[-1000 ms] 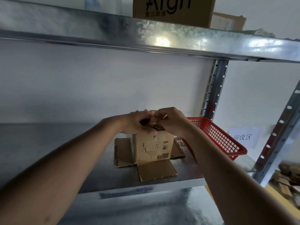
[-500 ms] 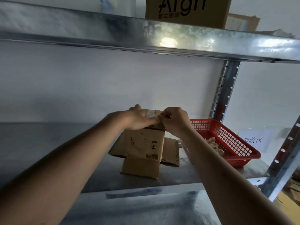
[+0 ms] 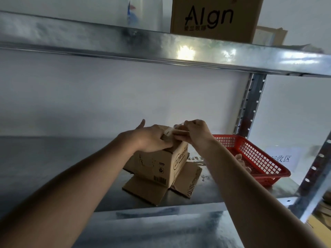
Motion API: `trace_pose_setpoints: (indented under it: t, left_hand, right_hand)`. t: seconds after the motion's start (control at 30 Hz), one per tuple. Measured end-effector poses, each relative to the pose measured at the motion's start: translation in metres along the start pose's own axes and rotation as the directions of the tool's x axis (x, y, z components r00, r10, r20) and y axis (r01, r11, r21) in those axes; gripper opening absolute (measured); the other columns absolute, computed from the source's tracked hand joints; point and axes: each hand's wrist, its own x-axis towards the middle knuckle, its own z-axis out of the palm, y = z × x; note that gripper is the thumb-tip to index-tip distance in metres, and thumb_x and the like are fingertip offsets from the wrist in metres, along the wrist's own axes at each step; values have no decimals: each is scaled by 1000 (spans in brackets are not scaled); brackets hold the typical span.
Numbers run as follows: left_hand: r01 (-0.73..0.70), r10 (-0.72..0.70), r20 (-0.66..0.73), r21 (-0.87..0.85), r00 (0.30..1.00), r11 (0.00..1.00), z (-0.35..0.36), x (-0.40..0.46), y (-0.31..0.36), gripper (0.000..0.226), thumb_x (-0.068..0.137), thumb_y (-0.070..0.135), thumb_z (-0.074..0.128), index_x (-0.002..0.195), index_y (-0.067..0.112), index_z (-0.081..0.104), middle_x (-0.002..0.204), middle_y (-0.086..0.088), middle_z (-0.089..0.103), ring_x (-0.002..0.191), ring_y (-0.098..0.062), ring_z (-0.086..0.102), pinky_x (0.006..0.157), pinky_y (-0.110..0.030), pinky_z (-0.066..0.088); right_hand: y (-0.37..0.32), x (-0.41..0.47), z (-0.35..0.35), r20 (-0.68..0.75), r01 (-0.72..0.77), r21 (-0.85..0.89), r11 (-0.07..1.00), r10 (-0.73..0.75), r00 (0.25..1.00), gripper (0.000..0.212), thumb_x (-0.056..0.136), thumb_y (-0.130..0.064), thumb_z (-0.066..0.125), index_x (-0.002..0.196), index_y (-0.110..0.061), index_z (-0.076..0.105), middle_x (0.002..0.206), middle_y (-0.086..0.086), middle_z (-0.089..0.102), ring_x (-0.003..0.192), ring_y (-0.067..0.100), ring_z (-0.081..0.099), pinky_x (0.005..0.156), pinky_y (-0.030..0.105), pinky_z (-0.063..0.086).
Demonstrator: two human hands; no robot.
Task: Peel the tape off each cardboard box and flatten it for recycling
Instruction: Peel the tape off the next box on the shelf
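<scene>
A small brown cardboard box (image 3: 157, 167) stands on the metal shelf (image 3: 53, 158) with its bottom flaps splayed out flat around it. My left hand (image 3: 152, 138) lies on the box's top, fingers pressing down on it. My right hand (image 3: 194, 131) pinches a strip of clear tape (image 3: 170, 131) at the top of the box and holds it lifted off the cardboard. The tape's far end is hidden behind my fingers.
A red plastic basket (image 3: 254, 158) sits right of the box, with crumpled scraps inside. A paper label (image 3: 281, 158) hangs on the wall behind it. The upper shelf (image 3: 161, 43) carries a large printed carton (image 3: 215, 17). A steel upright (image 3: 250, 104) stands at the right.
The box has turned so a corner faces me. My right hand has pulled the tape up and to the right, while my left hand has flattened on the top.
</scene>
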Motion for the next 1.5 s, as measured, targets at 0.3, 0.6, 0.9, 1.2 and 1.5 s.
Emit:
trace_pose_setpoints:
  t: [0.3, 0.6, 0.9, 1.2, 1.5]
  left_hand:
    - [6, -5, 5, -170, 1000, 985, -4, -26, -3, 55, 71, 69, 63, 118, 44, 52, 114, 16, 57, 103, -11, 58, 88, -36, 53]
    - [39, -28, 37, -347, 999, 937, -12, -45, -21, 52, 76, 43, 61, 127, 48, 52, 130, 16, 48, 107, -8, 54, 78, -31, 47]
    - [-47, 29, -135, -132, 990, 990, 9, -48, -24, 45, 104, 58, 40, 149, 51, 41, 156, 7, 40, 133, -25, 48, 89, -38, 36]
    - [-96, 95, -165, 0, 982, 995, 13, -50, -30, 67, 92, 79, 44, 151, 48, 39, 150, 10, 45, 132, -21, 49, 100, -43, 40]
    - [-95, 90, -147, -28, 985, 995, 13, -50, -31, 77, 81, 84, 40, 149, 47, 41, 149, 12, 45, 132, -20, 49, 104, -45, 41]
  right_hand:
    - [4, 2, 0, -67, -1, 497, 868, 40, 997, 7, 99, 0, 64, 100, 6, 66, 86, 20, 76, 80, 28, 78, 75, 36, 64]
    - [7, -11, 16, 42, 425, -623, 657, -514, 857, 22, 81, -11, 87, 100, -22, 83, 79, -9, 79, 76, 2, 74, 72, 15, 55]
    - [2, -15, 29, 240, 413, -824, 388, -421, 875, 12, 83, -16, 85, 93, -23, 84, 91, -2, 78, 79, 9, 71, 68, 13, 48]
    - [-1, -12, 24, 371, 441, -790, 426, -241, 897, 35, 96, 2, 58, 112, -19, 81, 111, 1, 74, 101, 19, 67, 72, 18, 50]
    - [10, -7, 28, 212, 332, -829, 449, -295, 932, 29, 92, -29, 78, 121, -26, 77, 117, -4, 71, 97, 14, 66, 67, 22, 45]
